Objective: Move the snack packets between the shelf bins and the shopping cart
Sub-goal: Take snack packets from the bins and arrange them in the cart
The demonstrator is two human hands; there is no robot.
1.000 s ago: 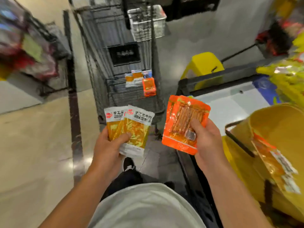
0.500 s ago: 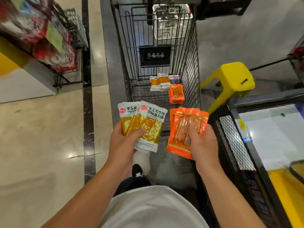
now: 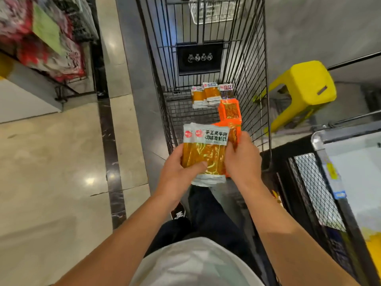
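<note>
My left hand (image 3: 179, 174) grips a small stack of white-and-yellow snack packets (image 3: 204, 155) by their lower left corner, over the near end of the black wire shopping cart (image 3: 250, 83). My right hand (image 3: 242, 162) holds orange snack packets (image 3: 234, 131), which are tucked behind the yellow ones and mostly hidden. On the cart's floor lie more yellow packets (image 3: 208, 94) and an orange packet (image 3: 229, 110), at the far end.
A yellow plastic stool (image 3: 305, 85) stands right of the cart. A black-framed shelf bin unit with mesh (image 3: 315, 188) is at the right. A rack of red and green packaged goods (image 3: 41, 36) lines the left aisle. Tiled floor lies to the left.
Both hands have moved forward over the cart and come together; the orange packets now sit behind the yellow stack. My view has shifted toward the cart.
</note>
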